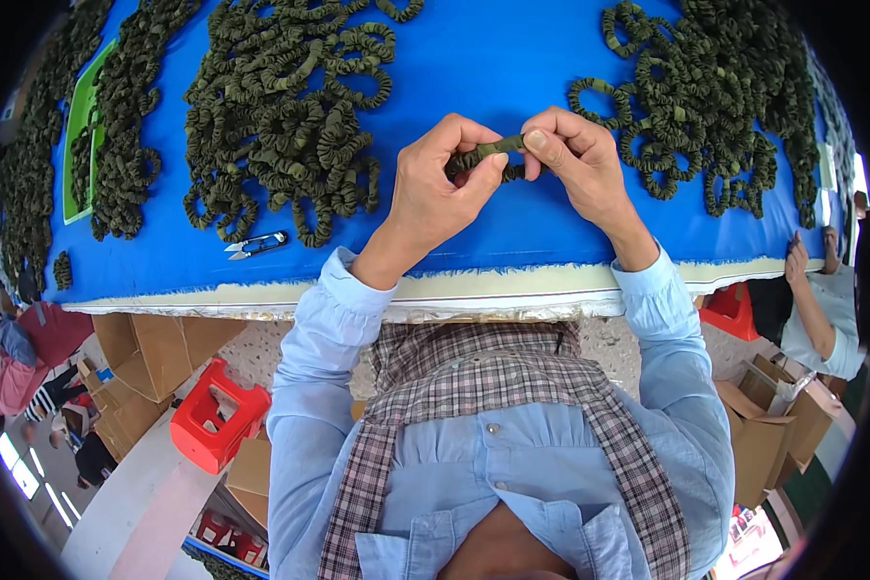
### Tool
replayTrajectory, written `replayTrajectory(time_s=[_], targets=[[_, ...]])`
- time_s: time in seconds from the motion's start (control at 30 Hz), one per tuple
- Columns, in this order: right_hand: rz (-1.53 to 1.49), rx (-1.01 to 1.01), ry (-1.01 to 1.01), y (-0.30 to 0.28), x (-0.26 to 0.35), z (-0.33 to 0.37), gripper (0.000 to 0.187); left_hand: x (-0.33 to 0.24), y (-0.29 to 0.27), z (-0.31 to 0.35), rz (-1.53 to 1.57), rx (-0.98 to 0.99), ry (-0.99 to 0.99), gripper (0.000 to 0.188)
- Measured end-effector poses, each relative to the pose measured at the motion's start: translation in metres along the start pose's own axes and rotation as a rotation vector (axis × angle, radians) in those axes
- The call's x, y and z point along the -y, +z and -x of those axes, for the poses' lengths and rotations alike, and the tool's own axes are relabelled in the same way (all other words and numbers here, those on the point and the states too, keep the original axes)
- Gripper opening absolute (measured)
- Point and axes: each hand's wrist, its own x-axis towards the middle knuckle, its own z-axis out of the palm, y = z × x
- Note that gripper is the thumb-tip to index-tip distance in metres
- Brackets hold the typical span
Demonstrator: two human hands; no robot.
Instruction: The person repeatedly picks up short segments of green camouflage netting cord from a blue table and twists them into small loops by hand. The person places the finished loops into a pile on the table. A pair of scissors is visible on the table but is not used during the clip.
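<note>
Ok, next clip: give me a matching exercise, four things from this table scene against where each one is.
Things:
1. olive ruffled band
2. thread snips
3. green tray
4. red stool

Places:
A. on the floor under the table's near edge
B. pinched between left hand and right hand
C. far left of the blue table, under piled bands
D. lying on the blue cloth below the middle pile

Pairs: 1-B, 2-D, 3-C, 4-A
</note>
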Motion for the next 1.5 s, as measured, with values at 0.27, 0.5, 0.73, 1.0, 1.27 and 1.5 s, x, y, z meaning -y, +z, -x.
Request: replayTrajectory(time_s=[0.27,0.5,0.73,1.0,1.27,1.5], targets=[[-0.075,-0.02,0.021,0.002,0.003,0.0,0.021,-0.013,-0.001,-0.003,-0.147,0.058,-0.028,0.011],[-0.135,-0.006,0.079,0.002,0.003,-0.002,0.021,-0.003,-0.001,-0.001,-0.103,0.073,-0.03,0.01],[-0.035,-0.081,0.076,0.003,-0.004,-0.005,0.023,0.007,-0.004,-0.006,0.453,0.001,-0.266,0.011],[0.016,0.033,0.15,0.0,-0.014,0.0,0.026,-0.004,-0.001,-0.008,0.473,0.041,-0.28,0.016],[0.136,0.113,0.196,0.003,-0.008,0.003,0.026,0.013,0.0,-0.008,0.341,0.025,-0.22,0.015],[0.218,0.067,0.154,0.014,0.001,0.005,0.019,0.029,-0.001,-0.01,0.343,-0.222,-0.16,0.012]])
